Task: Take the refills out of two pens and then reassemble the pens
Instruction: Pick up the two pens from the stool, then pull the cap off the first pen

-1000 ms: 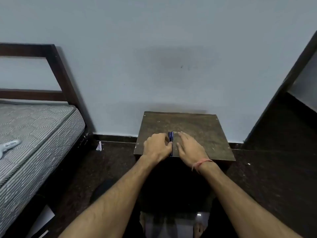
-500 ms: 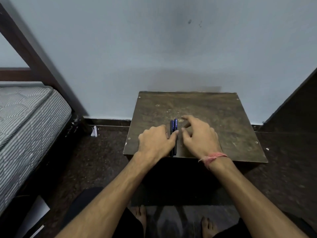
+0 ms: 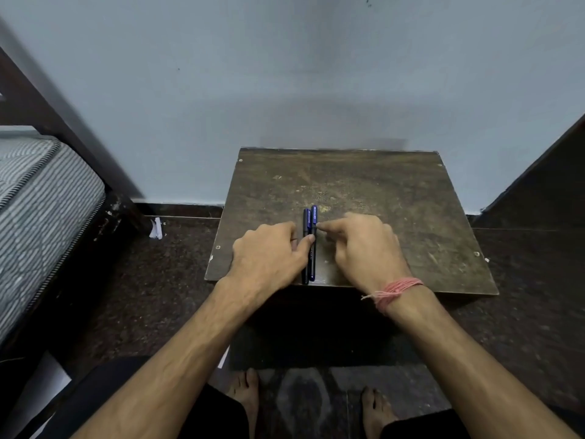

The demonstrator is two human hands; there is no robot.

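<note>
Two dark blue capped pens lie side by side on a small brown wooden table (image 3: 380,191), pointing away from me: the left pen (image 3: 305,223) and the right pen (image 3: 313,217). My left hand (image 3: 269,255) rests on the table left of them, its thumb lying across both barrels. My right hand (image 3: 364,245) sits to their right with curled fingers, and its fingertips touch the right pen near the cap. Neither pen is lifted.
The table stands against a pale blue wall. A bed with a striped mattress (image 3: 38,210) and a dark wooden frame (image 3: 63,122) is at the left. A scrap of white paper (image 3: 156,228) lies on the dark floor. My bare feet (image 3: 247,394) show below the table.
The camera has tilted down and come closer. My right hand's fingers have curled and drawn in to the right pen's cap. The left thumb stays across the pens.
</note>
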